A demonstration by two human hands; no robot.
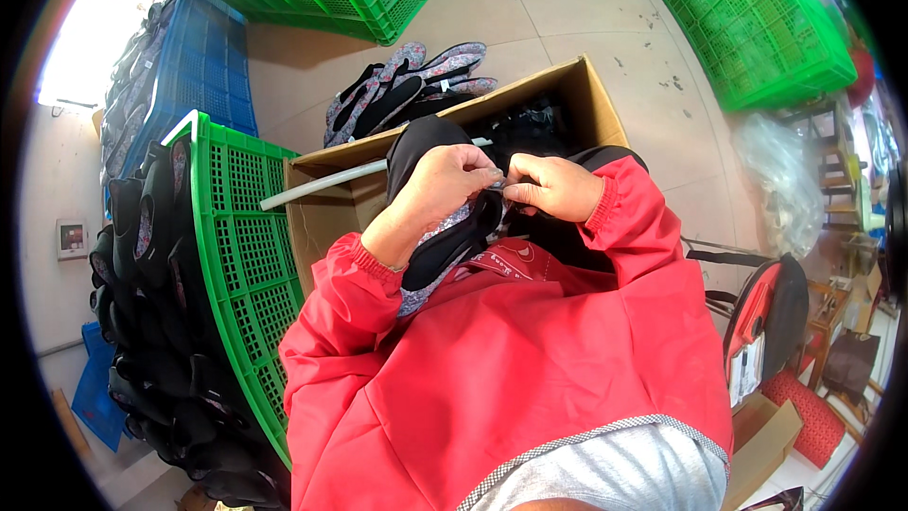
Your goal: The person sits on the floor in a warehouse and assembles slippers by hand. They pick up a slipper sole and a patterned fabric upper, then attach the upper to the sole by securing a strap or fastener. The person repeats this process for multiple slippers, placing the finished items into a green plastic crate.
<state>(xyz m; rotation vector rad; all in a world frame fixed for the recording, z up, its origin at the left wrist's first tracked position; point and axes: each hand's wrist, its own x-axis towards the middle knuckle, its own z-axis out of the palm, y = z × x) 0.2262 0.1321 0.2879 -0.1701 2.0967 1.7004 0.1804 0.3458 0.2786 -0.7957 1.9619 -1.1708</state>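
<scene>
Fine two-handed work on floral slipper point(440, 254) apparently in hand. Fingers of left hand point(443, 180) and right hand point(560, 188) pinched together on small pale piece point(497, 185), kind unclear. Slipper seen against red smock point(501, 350), just below hands. Next, steady pinch seemingly called for.

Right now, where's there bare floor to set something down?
Widest: the floor right of the cardboard box, bordered by the upper-right green crate and clear plastic bag. Smaller: between the piled slippers and the blue crate. Crowded: your left, with another green crate and dark shoes.
</scene>
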